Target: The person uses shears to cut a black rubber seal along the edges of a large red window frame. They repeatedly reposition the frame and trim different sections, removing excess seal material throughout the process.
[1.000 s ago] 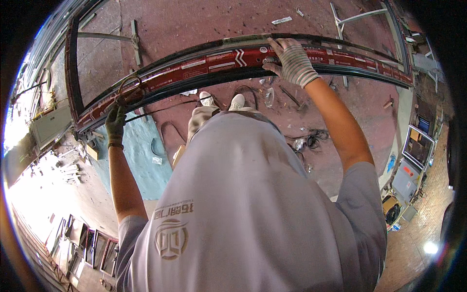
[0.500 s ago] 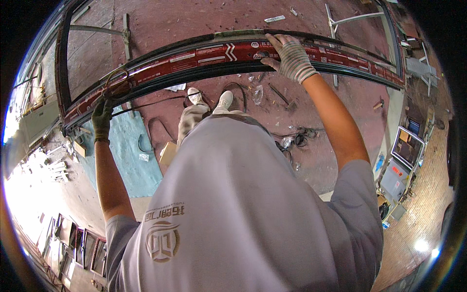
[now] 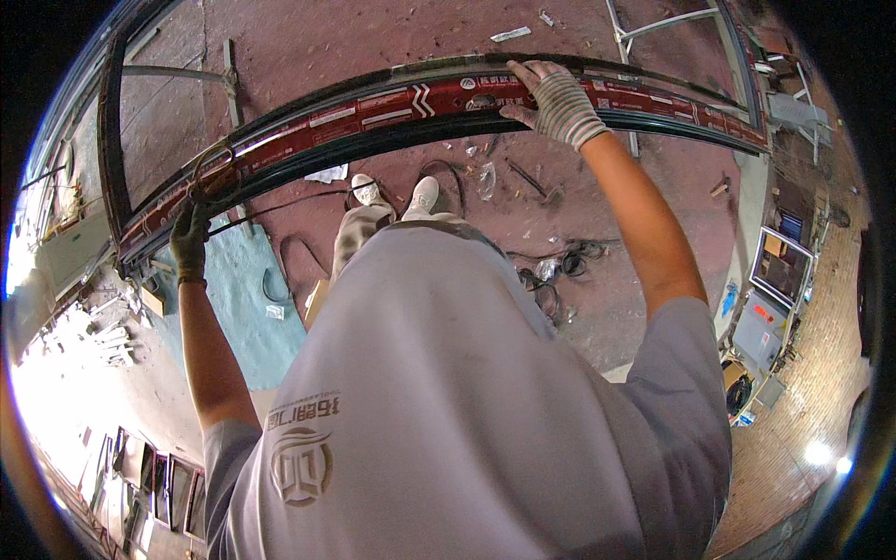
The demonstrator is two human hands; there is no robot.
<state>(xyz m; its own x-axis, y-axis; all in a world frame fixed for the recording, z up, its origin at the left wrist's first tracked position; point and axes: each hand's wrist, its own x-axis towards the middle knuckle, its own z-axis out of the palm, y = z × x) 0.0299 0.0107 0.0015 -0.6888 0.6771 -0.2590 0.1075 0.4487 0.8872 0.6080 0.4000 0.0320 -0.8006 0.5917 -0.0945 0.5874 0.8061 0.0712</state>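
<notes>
From the head camera, the person holds one big window frame (image 3: 308,126) up off the floor with two gloved hands. The near bar of the frame has a dark edge and a red film with white marks on it. The right hand (image 3: 557,103) lies on top of this bar, fingers spread wide and curled over the far edge, so it presses and grips the bar. The left hand (image 3: 190,237) is closed around the same bar far off to the left, near the frame's corner, where a loop of black rubber strip (image 3: 210,168) hangs just above that hand. I think the frame is already lifted and held, but it is not set down anywhere yet, and the rubber strip looks loose, so that part looks not done. Below the right hand, two light shoes (image 3: 392,194) stand on the red floor (image 3: 373,37). More black strips (image 3: 551,271) lie in a bunch below and near that hand, too tangled to count. One blue-green mat (image 3: 233,299) lies under the left hand. One more frame (image 3: 672,28) lies past the right hand. Far right stands one grey machine (image 3: 761,327).
</notes>
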